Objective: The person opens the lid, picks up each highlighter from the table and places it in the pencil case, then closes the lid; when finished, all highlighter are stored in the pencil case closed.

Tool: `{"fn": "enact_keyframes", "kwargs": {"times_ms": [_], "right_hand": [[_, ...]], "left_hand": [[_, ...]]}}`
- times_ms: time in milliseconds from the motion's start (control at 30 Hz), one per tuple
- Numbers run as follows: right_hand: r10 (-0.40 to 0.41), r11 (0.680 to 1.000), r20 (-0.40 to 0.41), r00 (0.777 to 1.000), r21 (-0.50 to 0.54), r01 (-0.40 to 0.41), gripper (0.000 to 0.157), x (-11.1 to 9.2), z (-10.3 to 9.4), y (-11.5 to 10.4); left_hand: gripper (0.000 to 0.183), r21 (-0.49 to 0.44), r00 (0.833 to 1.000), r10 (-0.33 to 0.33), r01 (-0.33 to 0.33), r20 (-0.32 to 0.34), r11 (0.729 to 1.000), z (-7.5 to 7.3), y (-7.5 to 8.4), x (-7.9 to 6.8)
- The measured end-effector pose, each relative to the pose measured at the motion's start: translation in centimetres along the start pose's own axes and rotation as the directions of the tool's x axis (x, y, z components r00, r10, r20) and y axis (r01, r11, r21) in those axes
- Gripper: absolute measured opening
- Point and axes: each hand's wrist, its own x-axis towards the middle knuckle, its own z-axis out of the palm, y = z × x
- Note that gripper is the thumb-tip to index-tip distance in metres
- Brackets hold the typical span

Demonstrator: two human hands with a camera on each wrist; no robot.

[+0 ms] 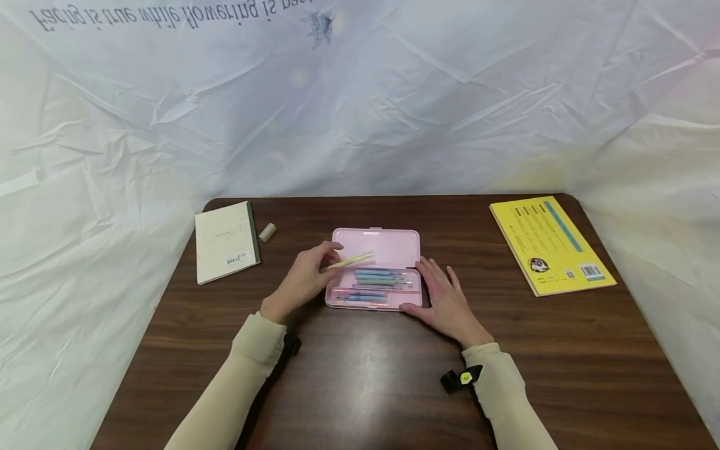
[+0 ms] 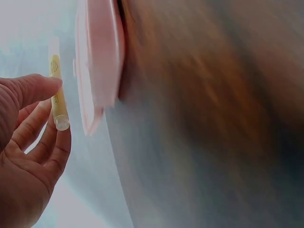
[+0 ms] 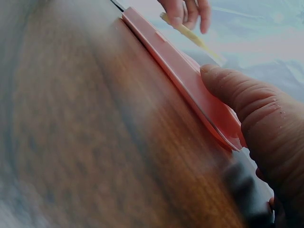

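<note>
My left hand (image 1: 305, 272) pinches a slim yellow pen (image 2: 58, 90) with clear ends between thumb and fingers. It holds the pen tilted over the left part of an open pink pencil case (image 1: 394, 245). Inside the lower half lie several blue and green pens (image 1: 375, 278), with more pens (image 1: 362, 296) in the front compartment. At the case's right side rests my right hand (image 1: 447, 306), fingers spread. Its thumb (image 3: 228, 85) touches the front rim near the corner, while the other fingers lie along the right edge by the hinge.
A pale notebook (image 1: 222, 240) with a dark spine lies at the table's left, and a small cream eraser (image 1: 267, 232) sits beside it. Toward the right lies a yellow book (image 1: 548, 244). White sheeting (image 1: 360, 125) hangs behind the brown table (image 1: 360, 375).
</note>
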Motion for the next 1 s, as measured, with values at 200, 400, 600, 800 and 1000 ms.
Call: {"fn": "enact_keyframes", "kwargs": {"times_ms": [200, 400, 600, 800, 1000], "right_hand": [[0.001, 1.0, 0.002, 1.0, -0.001, -0.001, 0.101, -0.1, 0.0, 0.0], [0.006, 1.0, 0.01, 1.0, 0.003, -0.006, 0.102, 0.0, 0.0, 0.1], [0.012, 1.0, 0.017, 1.0, 0.008, -0.012, 0.102, 0.1, 0.0, 0.1], [0.02, 1.0, 0.023, 1.0, 0.009, -0.021, 0.103, 0.1, 0.0, 0.1], [0.007, 1.0, 0.01, 1.0, -0.003, -0.007, 0.103, 0.1, 0.1, 0.2]], "left_hand": [[0.046, 0.011, 0.994, 0.036, -0.037, 0.101, 0.999, 1.3, 1.9, 1.3], [0.041, 0.081, 0.982, 0.108, -0.122, 0.156, 0.989, 2.7, 2.5, 2.3], [0.038, 0.097, 0.974, 0.14, -0.159, 0.179, 0.982, 3.6, 2.6, 2.8], [0.037, 0.103, 0.965, 0.172, -0.196, 0.199, 0.975, 4.3, 2.7, 3.0], [0.036, 0.106, 0.961, 0.171, -0.197, 0.218, 0.975, 4.7, 3.0, 3.2]]}}
